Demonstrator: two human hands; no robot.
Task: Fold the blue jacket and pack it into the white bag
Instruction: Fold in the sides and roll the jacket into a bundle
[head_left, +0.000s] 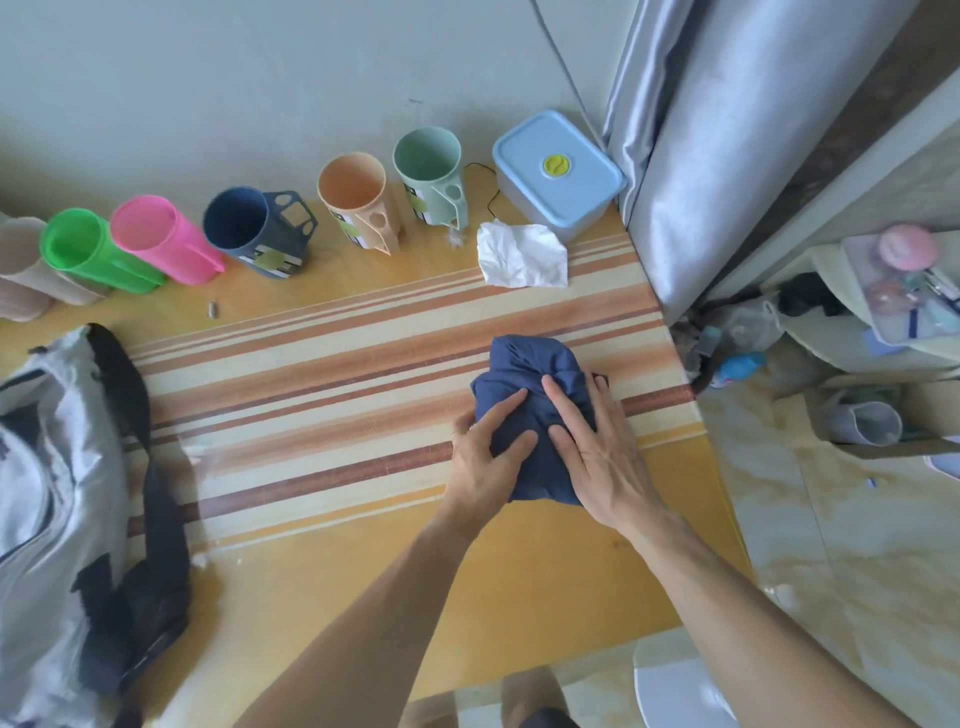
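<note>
The blue jacket lies bunched into a small compact bundle on the striped table, near its right edge. My left hand grips the bundle's left side, fingers curled over the fabric. My right hand presses on its right side, fingers spread across the top. The white bag lies at the far left of the table, partly out of view, with a dark strap trailing along its right side.
Several coloured cups line the back edge by the wall. A lidded blue box and a crumpled white tissue sit at the back right. A grey curtain hangs beyond the table's right edge, with clutter on the floor.
</note>
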